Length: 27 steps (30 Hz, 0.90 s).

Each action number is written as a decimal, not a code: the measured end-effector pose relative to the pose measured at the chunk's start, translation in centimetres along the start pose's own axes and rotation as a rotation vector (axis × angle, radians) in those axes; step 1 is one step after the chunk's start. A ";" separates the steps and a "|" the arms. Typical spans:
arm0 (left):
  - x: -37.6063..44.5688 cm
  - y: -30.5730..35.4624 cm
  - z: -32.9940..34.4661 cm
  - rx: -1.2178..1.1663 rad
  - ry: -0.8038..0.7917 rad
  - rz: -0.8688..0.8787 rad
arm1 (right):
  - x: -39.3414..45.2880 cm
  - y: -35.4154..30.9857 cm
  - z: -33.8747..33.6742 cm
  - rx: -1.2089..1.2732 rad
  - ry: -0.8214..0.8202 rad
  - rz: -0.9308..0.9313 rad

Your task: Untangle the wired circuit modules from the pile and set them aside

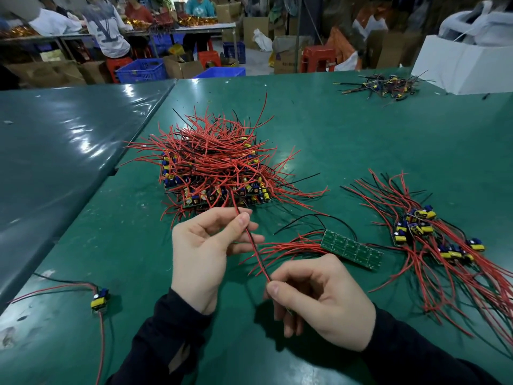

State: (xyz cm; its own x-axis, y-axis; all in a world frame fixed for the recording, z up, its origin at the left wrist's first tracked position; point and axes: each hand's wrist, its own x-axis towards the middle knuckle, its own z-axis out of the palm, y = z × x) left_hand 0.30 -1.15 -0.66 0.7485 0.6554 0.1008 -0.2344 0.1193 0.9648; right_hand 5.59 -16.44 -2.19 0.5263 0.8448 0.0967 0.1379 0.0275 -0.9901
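my left hand (205, 254) and right hand (313, 298) each pinch one wire pair (256, 251) running from the pile (213, 159). a bundle of freed modules (427, 234) lies aside on the surface (347, 140); i judge most remain tangled.

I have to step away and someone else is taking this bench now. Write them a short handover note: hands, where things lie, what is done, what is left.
Left hand: pinches a red and black wire pair near the pile end.
Right hand: its grip is on the same pair's lower end.
The pair runs up into the big tangled pile at table centre.
Done: a bundle of freed modules lies at right; a green board strip lies face down beside it; one single module sits at left.
Left: most of the pile, starting with this pair.
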 end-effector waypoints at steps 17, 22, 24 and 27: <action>0.4 0.6 -0.4 -0.064 0.000 0.012 | -0.3 -0.2 -0.2 0.012 -0.095 -0.030; 0.4 0.3 -0.6 -0.060 0.034 0.042 | -0.3 -0.3 -0.3 0.009 -0.111 -0.053; 0.4 0.4 -0.5 -0.068 0.012 0.063 | -0.3 -0.2 -0.3 0.002 -0.113 -0.053; 0.3 0.5 -0.5 -0.069 0.046 0.129 | -0.3 -0.3 -0.4 0.008 -0.115 -0.047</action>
State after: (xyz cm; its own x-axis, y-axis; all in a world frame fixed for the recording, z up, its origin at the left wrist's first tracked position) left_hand 0.11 -0.58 -0.27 0.6807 0.7017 0.2105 -0.3702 0.0816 0.9254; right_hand 5.72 -16.86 -1.91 0.4200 0.8980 0.1310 0.1534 0.0720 -0.9855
